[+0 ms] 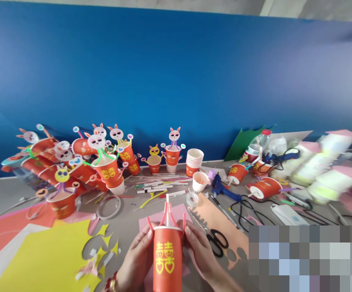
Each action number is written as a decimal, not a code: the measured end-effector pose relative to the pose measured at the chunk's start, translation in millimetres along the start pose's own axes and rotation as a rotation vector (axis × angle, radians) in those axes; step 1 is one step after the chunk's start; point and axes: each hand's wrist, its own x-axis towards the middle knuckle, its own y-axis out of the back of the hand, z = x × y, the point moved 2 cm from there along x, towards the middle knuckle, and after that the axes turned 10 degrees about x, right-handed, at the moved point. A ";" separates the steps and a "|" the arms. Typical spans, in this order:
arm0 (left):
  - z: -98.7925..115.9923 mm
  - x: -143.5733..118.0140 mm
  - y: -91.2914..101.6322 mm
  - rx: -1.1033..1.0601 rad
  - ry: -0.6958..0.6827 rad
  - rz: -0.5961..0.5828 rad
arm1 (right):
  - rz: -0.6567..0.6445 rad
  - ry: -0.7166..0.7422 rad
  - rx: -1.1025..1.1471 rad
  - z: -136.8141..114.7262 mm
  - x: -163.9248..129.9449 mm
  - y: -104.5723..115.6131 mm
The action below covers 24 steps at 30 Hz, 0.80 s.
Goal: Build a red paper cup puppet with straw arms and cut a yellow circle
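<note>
In front of me a red paper cup [167,259] with gold double-happiness characters stands upright between my hands. Red straw-like strips stick up from its rim and bend out at both sides, and a white straw [167,202] rises in the middle. My left hand [141,245] is closed at the cup's left rim, thumb and fingers by the left strip. On the other side my right hand [201,251] is closed at the right rim beside the other strip. Some fingertips are hidden behind the cup. Below lies a pink sheet [145,223].
Finished cup figures with animal heads [104,170] crowd the left back. Stacked paper cups [195,158] stand at the centre back. Scissors [216,243] lie on orange paper [208,207] at right, near a blue glue gun [222,188]. Cut yellow paper [45,255] covers the left front.
</note>
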 end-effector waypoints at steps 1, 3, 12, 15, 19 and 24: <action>1.1 -0.4 -0.6 0.012 -0.010 0.011 | -0.042 0.016 -0.007 -2.5 -0.2 -1.8; 3.4 -2.4 -0.6 0.054 -0.033 0.012 | -0.140 0.051 -0.048 -9.1 -0.9 -6.4; 2.3 -8.3 8.7 0.268 -0.115 -0.096 | -0.219 0.305 -0.401 -34.2 -3.7 -14.2; 3.7 -9.4 8.7 0.346 -0.195 -0.103 | -0.223 0.367 -0.438 -37.4 -4.9 -13.9; 1.0 -10.1 11.9 0.410 -0.223 -0.106 | -0.224 0.379 -0.454 -39.0 -5.3 -12.6; -10.4 -9.0 21.4 0.399 -0.209 -0.125 | -0.296 0.367 -0.405 -34.4 -3.6 -9.5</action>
